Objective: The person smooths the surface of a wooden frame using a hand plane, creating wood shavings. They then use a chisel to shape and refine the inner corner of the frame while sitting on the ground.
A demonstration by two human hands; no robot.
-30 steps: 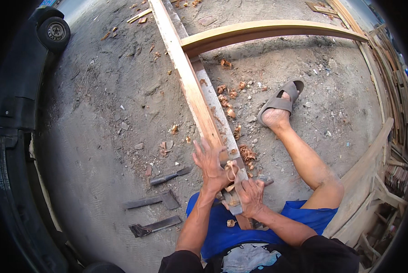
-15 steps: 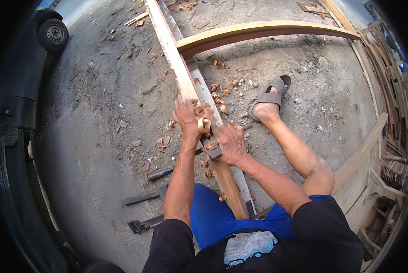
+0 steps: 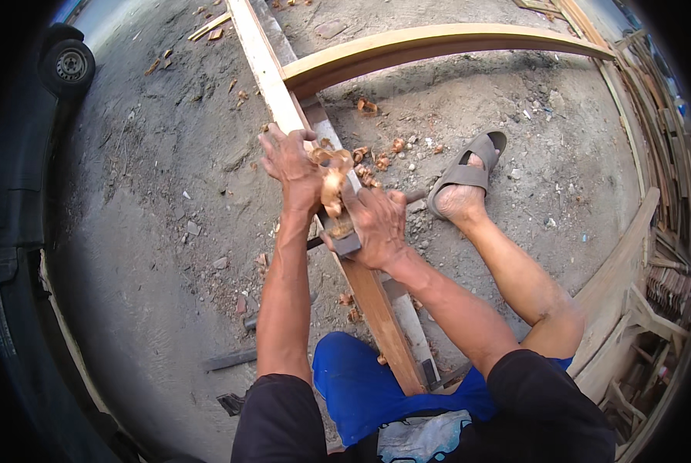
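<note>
A wooden hand plane [image 3: 341,241] with a crossbar handle sits on a long reddish-brown board [image 3: 378,297]. My right hand [image 3: 376,228] is wrapped round its rear part, beside the bar sticking out to the right. At the plane's front, my left hand [image 3: 293,166] grips it with bent fingers and the thumb toward the board; its fingertips are partly hidden. Curled wood shavings [image 3: 332,191] bulge up from the plane between both hands. The board runs from between my legs away to the upper left.
A crosswise beam [image 3: 446,46] meets the board from the right. Dark tools [image 3: 230,359] lie on the dirt ground at left, among scattered shavings. A dark vehicle with a wheel [image 3: 68,67] stands far left. Stacked wood strips [image 3: 654,139] line the right. My sandalled foot [image 3: 465,181] rests beside the board.
Both hands and the plane have moved forward and slightly left along the board. The bunch of shavings above the plane looks larger. The view has shifted a little.
</note>
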